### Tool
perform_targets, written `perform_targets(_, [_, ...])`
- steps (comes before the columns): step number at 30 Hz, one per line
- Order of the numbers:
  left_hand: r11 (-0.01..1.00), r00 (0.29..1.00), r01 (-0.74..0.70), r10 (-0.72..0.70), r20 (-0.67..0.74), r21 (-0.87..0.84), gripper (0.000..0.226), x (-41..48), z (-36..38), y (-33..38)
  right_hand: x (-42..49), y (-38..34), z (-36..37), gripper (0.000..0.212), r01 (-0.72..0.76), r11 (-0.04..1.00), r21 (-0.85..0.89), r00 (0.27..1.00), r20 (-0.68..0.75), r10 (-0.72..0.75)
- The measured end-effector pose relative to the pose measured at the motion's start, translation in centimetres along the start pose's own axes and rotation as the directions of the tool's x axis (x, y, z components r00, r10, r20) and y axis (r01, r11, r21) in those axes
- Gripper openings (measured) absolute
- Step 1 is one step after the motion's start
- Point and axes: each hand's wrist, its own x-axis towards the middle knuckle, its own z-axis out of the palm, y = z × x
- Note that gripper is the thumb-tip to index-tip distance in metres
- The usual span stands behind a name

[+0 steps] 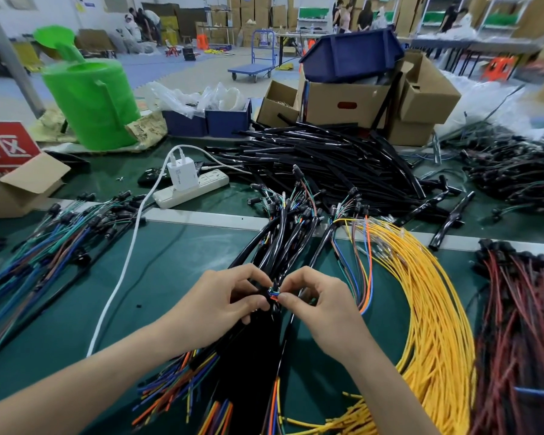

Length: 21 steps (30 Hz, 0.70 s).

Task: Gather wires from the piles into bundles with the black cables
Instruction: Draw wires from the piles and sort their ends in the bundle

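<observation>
Left hand (223,304) and right hand (319,304) pinch coloured wire ends (273,295) into one black sheathed cable (278,246); near bundles done, yellow wire pile (427,309) and far black tubing heap (327,158) remain.

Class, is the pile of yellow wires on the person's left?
No, the curved pile of thin yellow wires lies beyond the right hand.

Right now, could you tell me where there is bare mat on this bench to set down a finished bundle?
Bare green mat lies between the white cable and the central black bundle. A second strip sits left of that cable. The right side is crowded with yellow wires.
</observation>
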Motion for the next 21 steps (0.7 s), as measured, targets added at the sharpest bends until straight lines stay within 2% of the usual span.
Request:
perform_targets(8, [0.985,0.985,-0.101,0.08,0.155,0.136,0.017,0.4,-0.83,0.3,-0.01,0.21,-0.3,0.013,0.017,0.998,-0.058,0.996,0.088,-0.012])
perform_targets(12, [0.989,0.985,-0.099,0.081,0.154,0.11,0.022,0.15,-0.78,0.25,-0.03,0.07,-0.5,0.015,0.038,0.998,-0.048,0.994,0.102,-0.033])
perform_targets(16, [0.993,0.985,-0.089,0.076,0.156,0.081,0.016,0.16,-0.76,0.32,-0.04,0.0,-0.54,0.017,0.045,0.999,-0.031,0.992,0.117,-0.041])
perform_targets(21, [0.985,0.98,-0.096,0.068,0.188,0.145,0.012,0.33,-0.92,0.64,-0.02,-0.16,-0.29,0.021,0.051,0.999,0.007,0.992,0.117,-0.051])
